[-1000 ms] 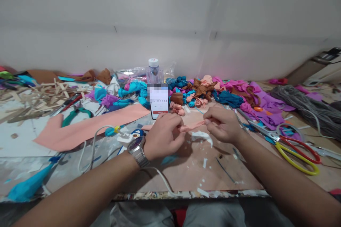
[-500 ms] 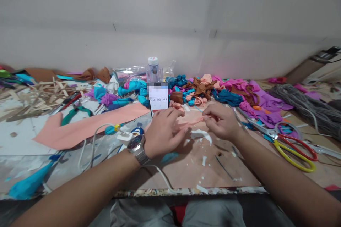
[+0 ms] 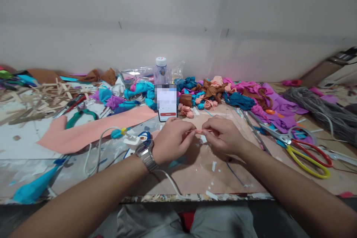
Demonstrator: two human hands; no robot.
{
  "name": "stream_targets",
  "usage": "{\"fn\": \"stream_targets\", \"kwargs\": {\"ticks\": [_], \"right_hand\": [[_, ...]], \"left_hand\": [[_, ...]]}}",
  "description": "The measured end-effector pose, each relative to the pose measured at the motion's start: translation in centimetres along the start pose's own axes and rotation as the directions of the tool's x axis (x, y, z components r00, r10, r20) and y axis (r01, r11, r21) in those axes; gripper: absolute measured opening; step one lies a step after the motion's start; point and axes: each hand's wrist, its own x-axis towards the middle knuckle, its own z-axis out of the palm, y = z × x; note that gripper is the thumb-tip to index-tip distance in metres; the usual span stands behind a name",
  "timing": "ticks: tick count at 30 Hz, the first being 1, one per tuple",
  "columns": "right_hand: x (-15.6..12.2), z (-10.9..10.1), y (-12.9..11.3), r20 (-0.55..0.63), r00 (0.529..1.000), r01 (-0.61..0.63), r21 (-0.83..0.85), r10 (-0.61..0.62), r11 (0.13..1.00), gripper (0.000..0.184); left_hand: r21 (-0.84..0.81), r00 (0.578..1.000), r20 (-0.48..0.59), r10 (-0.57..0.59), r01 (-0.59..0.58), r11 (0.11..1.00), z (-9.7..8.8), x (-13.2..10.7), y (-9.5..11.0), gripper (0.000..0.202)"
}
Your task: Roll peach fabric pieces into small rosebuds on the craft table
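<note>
Between my two hands runs a thin twisted strip of peach crepe paper [image 3: 199,131], pinched at both ends. My left hand [image 3: 174,138], with a metal watch [image 3: 146,154] on its wrist, closes thumb and fingers on the strip's left part. Close by, my right hand [image 3: 223,135] pinches the right part between thumb and forefinger. Both hands are just above the table, in front of a phone [image 3: 167,106] that stands upright. Most of the strip is hidden by the fingers.
A long peach paper sheet [image 3: 97,128] and green-handled pliers [image 3: 80,117] lie left. Crumpled coloured paper pieces [image 3: 209,91] heap along the wall. Scissors [image 3: 295,148] with red and yellow handles lie right, near a grey yarn bundle [image 3: 320,115]. A white cable [image 3: 99,147] crosses the left.
My hands have come closer together, the right moving left along the strip. My left fingers, spread before, are now pinched on the strip. The phone's face is less covered.
</note>
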Motion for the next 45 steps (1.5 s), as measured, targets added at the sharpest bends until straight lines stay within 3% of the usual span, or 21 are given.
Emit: {"fn": "stream_targets", "kwargs": {"ticks": [10,15,45], "right_hand": [[-0.13,0.11,-0.11,0.018,0.999,-0.044,0.024,0.044,0.999,0.012],[-0.19,0.38,-0.52,0.077,0.997,-0.038,0.066,0.033,0.997,0.013],[-0.24,0.99,-0.55,0.071,0.995,-0.064,0.000,0.064,0.998,0.009]], "left_hand": [[-0.042,0.999,0.031,-0.039,0.041,0.998,-0.03,0.05,0.11,0.033],[-0.035,0.999,0.031,-0.030,0.031,0.999,0.11,0.02,0.06,0.027],[-0.032,0.998,0.043,-0.043,0.045,0.999,0.13,0.01,-0.13,0.028]]}}
